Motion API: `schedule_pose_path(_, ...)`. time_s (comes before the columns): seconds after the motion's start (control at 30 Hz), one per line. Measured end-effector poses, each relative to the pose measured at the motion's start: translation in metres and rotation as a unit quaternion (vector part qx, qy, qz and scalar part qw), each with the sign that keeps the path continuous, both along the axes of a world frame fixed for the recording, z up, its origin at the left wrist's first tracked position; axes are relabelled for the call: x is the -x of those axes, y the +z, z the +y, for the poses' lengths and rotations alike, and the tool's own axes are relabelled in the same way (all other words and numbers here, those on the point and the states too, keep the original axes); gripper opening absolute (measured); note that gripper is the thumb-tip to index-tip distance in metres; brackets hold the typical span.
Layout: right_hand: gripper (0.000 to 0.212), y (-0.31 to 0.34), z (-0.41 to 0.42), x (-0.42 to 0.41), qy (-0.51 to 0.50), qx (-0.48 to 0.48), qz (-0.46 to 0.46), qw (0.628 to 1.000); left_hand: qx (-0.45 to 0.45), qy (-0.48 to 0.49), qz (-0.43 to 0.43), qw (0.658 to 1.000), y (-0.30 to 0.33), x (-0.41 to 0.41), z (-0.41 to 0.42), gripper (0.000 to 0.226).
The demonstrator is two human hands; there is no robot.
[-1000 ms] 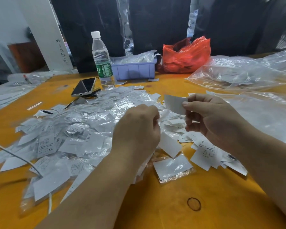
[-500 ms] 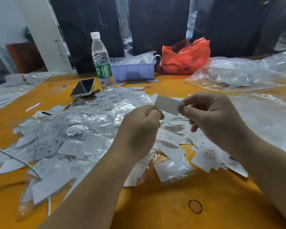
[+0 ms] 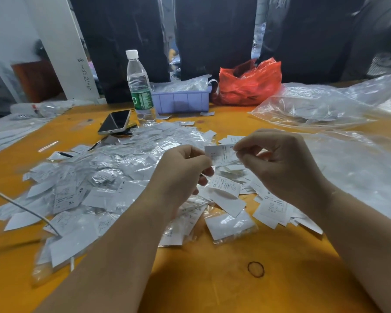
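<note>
The label point(image 3: 221, 154) is at mid-frame, above the pile point(image 3: 122, 177) of labels on the orange surface point(image 3: 212, 290). The right hand point(image 3: 280, 168) pinches its right edge. The left hand point(image 3: 183, 175) has its fingers curled at the label's left edge, but I cannot tell whether they grip it.

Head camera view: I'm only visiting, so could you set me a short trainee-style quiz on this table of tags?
1. True or false: the water bottle lies on its side.
2. What sits directly to the right of the lilac bin? A. a red plastic bag B. a kettle C. a shoe
3. Fill the gap: the right hand pinches a printed paper ____.

Key: 1 false, it stands upright; 2 A; 3 label.
</note>
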State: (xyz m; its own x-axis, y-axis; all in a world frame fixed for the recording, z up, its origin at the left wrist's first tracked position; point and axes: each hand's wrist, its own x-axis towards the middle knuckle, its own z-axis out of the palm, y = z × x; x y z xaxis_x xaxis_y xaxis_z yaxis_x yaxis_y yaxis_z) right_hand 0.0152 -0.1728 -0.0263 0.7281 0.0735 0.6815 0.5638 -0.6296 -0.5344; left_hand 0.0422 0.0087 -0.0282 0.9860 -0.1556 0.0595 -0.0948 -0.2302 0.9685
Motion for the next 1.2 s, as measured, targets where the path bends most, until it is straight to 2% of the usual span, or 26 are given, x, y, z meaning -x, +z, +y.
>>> schedule_pose_path(0.07, 0.016, 0.000, 0.002, 0.001, -0.003, -0.005, -0.004, 1.000, -0.029, 0.003, -0.028, 0.999, 0.000, 0.002, -0.003, 0.001)
schedule_pose_path(0.13, 0.016, 0.002, 0.003, 0.004, -0.010, 0.004, 0.000, 1.000, -0.049, -0.006, -0.045, 0.998, 0.003, 0.003, -0.007, 0.011)
schedule_pose_path(0.23, 0.021, 0.012, -0.002, 0.008, -0.029, 0.030, 0.037, 0.998, -0.079, -0.012, -0.080, 0.994, 0.015, 0.002, -0.014, 0.008)
schedule_pose_path(0.37, 0.024, 0.031, -0.021, 0.020, -0.117, 0.050, 0.029, 0.991, -0.111, -0.027, -0.134, 0.984, 0.031, 0.007, -0.040, 0.005)
schedule_pose_path(0.43, 0.025, 0.035, -0.035, 0.030, -0.193, 0.121, 0.039, 0.973, -0.119, -0.035, -0.170, 0.978, 0.033, 0.015, -0.056, 0.006)
schedule_pose_path(0.53, 0.027, 0.026, -0.056, 0.043, -0.319, 0.242, 0.126, 0.908, -0.104, -0.054, -0.173, 0.978, 0.017, 0.025, -0.071, 0.007)
schedule_pose_path(0.6, 0.027, 0.013, -0.059, 0.050, -0.335, 0.270, 0.177, 0.885, -0.090, -0.067, -0.153, 0.982, 0.002, 0.027, -0.073, 0.006)
schedule_pose_path(0.73, 0.031, -0.017, -0.049, 0.052, -0.274, 0.300, 0.226, 0.885, -0.079, -0.086, -0.147, 0.982, -0.014, 0.024, -0.070, 0.008)
schedule_pose_path(0.87, 0.039, -0.022, -0.055, 0.051, -0.295, 0.307, 0.183, 0.886, -0.095, -0.097, -0.165, 0.977, -0.020, 0.022, -0.071, 0.014)
schedule_pose_path(0.93, 0.037, -0.023, -0.054, 0.053, -0.306, 0.324, 0.200, 0.873, -0.102, -0.096, -0.174, 0.975, -0.022, 0.020, -0.073, 0.014)
schedule_pose_path(1.03, 0.040, -0.025, -0.048, 0.054, -0.298, 0.309, 0.206, 0.879, -0.113, -0.102, -0.185, 0.971, -0.023, 0.019, -0.076, 0.016)
schedule_pose_path(1.1, 0.039, -0.023, -0.047, 0.054, -0.306, 0.282, 0.184, 0.891, -0.116, -0.099, -0.191, 0.970, -0.023, 0.019, -0.078, 0.017)
schedule_pose_path(1.2, 0.029, -0.020, -0.052, 0.052, -0.316, 0.247, 0.102, 0.910, -0.103, -0.074, -0.190, 0.974, -0.019, 0.018, -0.076, 0.016)
